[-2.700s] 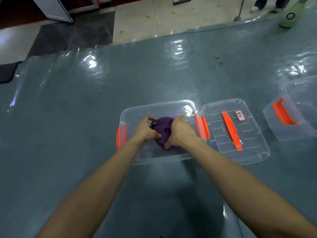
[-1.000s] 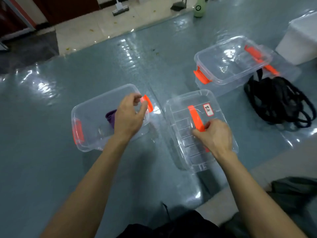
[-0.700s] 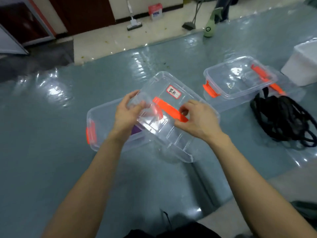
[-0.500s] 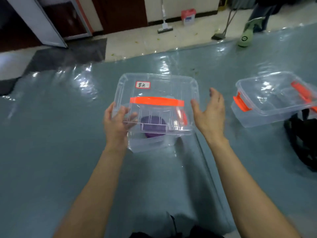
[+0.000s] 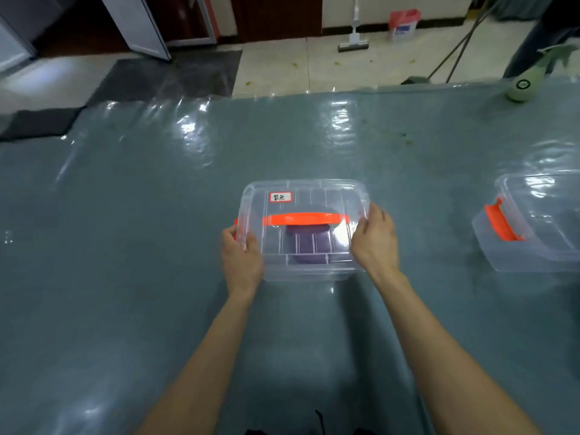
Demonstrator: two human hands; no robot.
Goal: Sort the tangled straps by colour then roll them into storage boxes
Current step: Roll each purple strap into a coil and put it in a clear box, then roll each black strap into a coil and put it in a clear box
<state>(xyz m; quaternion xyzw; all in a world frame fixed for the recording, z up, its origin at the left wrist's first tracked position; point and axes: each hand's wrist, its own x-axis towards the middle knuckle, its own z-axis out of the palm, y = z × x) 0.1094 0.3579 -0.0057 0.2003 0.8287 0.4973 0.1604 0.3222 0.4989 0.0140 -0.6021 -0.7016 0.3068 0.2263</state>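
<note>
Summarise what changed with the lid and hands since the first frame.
Both hands let go of the purple strap roll. The right hand lifted the lid from the table right of the box and swung it left onto the box; the left hand joined, and both now grip its ends. The roll stayed in the box; the second box is still lidless.

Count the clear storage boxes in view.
2. The lidded box sits centre, between the left hand and right hand; the second box at the right edge, cut by the frame. Others may be hidden.
</note>
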